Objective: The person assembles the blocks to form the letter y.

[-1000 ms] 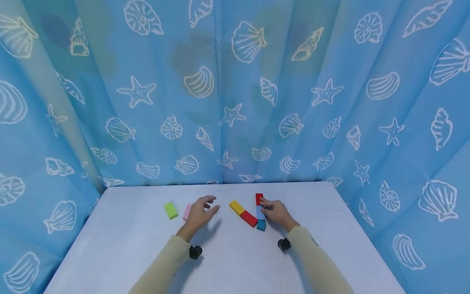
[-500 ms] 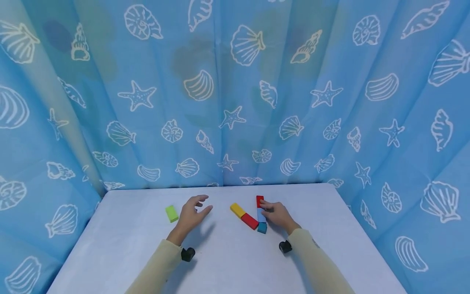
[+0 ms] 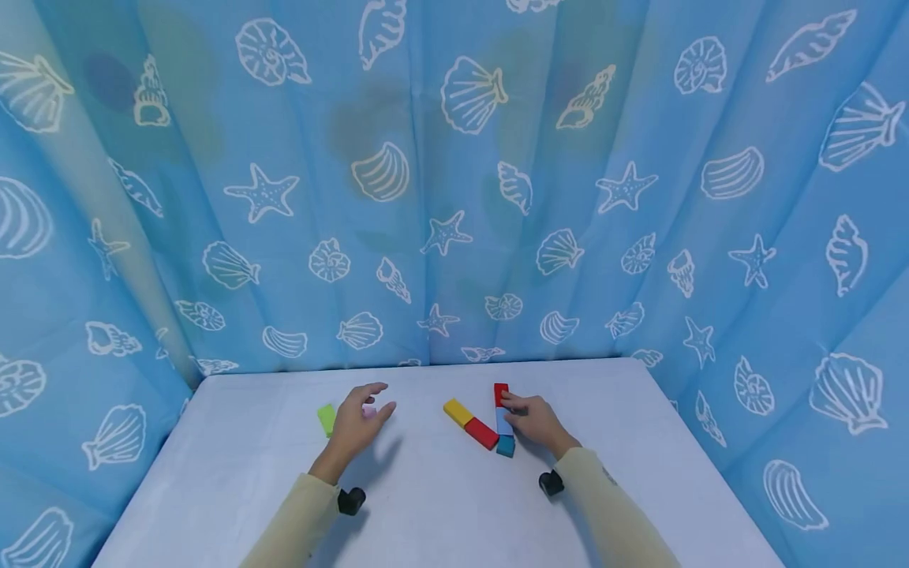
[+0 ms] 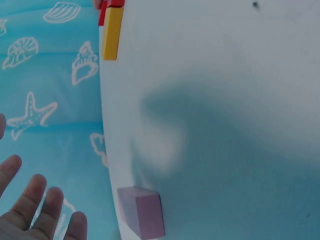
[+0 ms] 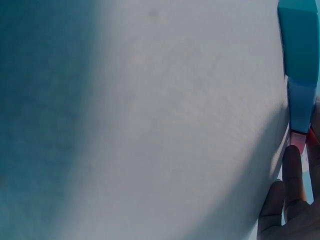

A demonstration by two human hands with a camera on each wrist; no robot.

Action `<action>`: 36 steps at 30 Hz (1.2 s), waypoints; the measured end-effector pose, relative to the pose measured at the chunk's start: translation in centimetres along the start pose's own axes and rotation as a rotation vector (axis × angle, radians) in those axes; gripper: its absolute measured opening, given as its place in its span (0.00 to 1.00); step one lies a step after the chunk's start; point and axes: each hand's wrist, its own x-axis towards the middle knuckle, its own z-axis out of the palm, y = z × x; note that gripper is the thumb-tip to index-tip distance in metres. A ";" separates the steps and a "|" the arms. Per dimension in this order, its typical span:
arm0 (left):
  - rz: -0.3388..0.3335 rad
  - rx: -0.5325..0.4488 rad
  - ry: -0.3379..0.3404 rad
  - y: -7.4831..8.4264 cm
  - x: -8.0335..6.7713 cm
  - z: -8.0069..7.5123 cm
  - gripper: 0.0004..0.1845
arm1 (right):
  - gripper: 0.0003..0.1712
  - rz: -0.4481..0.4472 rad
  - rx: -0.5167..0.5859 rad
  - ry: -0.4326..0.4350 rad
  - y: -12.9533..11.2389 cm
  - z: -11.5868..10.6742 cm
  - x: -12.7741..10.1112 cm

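One pink block [image 3: 368, 411] is lying near the table's [image 3: 440, 513] far edge, left of centre, under the left hand [image 3: 353, 424], whose fingers are hovering spread. The right hand [image 3: 534, 419] is touching the light-blue block [image 3: 503, 422] with straight fingers, in line between two red blocks [image 3: 500, 392] and one teal block [image 3: 506, 446]. One yellow block [image 3: 458, 410] and one green block [image 3: 327, 419] are lying apart.

Lighting: bright, even, overhead. Soft shadows under hands on surface [image 3: 454, 505]. Head view edges bowed. Wrist views blurred, blue-tinted, close.

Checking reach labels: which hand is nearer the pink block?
Left. The left hand hovers right over the pink block; the right hand rests at the blue block, far right.
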 end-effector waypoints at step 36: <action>-0.170 0.021 -0.226 -4.7 0.3 -0.4 0.32 | 0.25 0.051 0.046 -0.005 -0.1 -0.1 -0.3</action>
